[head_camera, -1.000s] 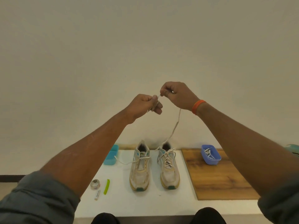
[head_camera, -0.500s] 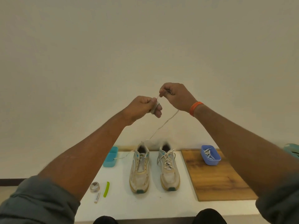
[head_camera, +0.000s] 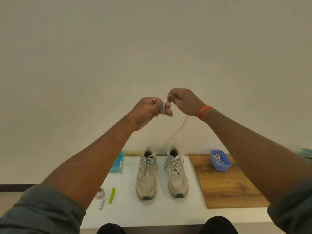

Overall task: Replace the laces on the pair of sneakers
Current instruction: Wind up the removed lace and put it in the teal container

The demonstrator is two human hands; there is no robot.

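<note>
head view: thin, cord-like lace (head_camera: 177, 130)

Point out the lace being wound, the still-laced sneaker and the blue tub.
Off-white lace (head_camera: 163, 107), head view: coil around left-hand fingers.
Laced beige sneaker (head_camera: 177, 181), head view: toe box.
Blue plastic tub (head_camera: 222, 166), head view: front wall.

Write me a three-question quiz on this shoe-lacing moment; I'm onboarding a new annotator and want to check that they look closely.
1. True or false: both sneakers are fully laced.
2. What is coiled round the left hand's fingers?
3. The purple tub sits on: A) the white table, B) the wooden board, C) the floor.

Key
1. False: the right sneaker is laced, the left sneaker mostly not.
2. The lace; the right hand pinches it.
3. B, the wooden board.
</note>
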